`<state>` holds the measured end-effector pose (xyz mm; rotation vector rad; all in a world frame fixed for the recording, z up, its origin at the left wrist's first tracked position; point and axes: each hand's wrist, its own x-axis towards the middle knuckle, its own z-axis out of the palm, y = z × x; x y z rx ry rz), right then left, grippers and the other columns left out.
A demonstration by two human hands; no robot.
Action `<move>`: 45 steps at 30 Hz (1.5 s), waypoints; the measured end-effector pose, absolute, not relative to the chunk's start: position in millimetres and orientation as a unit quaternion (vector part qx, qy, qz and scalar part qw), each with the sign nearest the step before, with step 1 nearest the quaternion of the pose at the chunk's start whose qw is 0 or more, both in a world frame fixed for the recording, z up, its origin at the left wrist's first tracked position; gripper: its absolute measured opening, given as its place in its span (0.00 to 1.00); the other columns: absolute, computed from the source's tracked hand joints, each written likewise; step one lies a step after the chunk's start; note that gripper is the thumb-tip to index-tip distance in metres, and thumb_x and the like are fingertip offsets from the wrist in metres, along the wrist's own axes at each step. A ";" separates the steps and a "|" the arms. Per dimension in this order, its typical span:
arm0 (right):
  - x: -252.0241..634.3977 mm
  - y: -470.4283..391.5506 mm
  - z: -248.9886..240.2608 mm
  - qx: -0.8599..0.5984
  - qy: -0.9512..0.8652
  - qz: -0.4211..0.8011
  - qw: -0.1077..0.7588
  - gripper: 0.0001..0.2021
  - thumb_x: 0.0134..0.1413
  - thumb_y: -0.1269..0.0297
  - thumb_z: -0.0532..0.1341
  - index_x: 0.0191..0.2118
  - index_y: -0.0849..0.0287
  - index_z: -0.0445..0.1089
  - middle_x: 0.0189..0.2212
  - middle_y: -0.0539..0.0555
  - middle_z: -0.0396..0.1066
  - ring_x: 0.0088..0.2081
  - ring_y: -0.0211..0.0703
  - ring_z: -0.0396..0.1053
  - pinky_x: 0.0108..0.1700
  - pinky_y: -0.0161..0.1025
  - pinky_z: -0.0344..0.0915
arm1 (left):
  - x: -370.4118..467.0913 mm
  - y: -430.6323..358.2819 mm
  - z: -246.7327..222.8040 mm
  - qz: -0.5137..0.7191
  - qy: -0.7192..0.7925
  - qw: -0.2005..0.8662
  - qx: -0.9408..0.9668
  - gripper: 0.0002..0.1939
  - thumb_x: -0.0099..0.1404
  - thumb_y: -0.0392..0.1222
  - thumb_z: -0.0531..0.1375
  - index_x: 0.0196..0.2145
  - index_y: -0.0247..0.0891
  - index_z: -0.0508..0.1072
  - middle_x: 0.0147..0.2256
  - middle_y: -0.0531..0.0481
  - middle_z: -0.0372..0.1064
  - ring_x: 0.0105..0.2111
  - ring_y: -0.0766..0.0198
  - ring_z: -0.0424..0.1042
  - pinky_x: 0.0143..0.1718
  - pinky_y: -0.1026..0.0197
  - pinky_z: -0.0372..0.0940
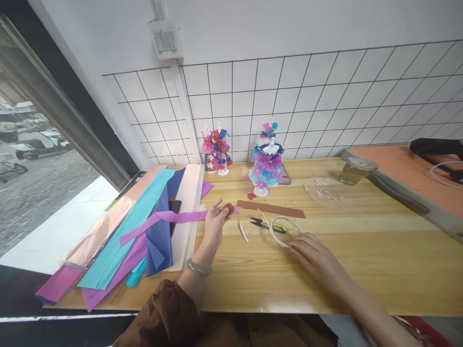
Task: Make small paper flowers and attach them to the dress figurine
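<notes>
Between the thumb and fingers of my left hand [214, 220] is a small brown pleated paper rosette [229, 208]. A purple paper strip [186, 217] runs behind that hand. My right hand [311, 248] grips the lower edge of a roll of white tape [277, 238], its loose end standing up at the left. Under and behind the roll lie yellow-and-black thread snips [269, 225]. A flat brown paper strip [271, 208] stretches across the table beyond them. Nearer my left hand is a short curved white strip [243, 232].
Crepe paper sheets [133, 226] in several colours are piled at the left, with a dark phone [175, 212] among them. Decorated paper trees [267, 161] stand at the back. To the right are a clear plate [327, 192] with small bits and a lidded cup [356, 171].
</notes>
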<state>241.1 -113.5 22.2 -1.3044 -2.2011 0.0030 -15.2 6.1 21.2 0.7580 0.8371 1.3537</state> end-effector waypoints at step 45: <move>138.1 -38.0 38.8 -0.464 -0.574 0.515 0.436 0.17 0.46 0.57 0.60 0.42 0.59 0.65 0.41 0.57 0.70 0.42 0.45 0.67 0.45 0.43 0.63 | -5.5 -14.1 16.9 0.522 0.322 0.690 0.384 0.27 0.45 0.36 0.65 0.45 0.35 0.64 0.27 0.52 0.68 0.30 0.68 0.68 0.36 0.62 0.61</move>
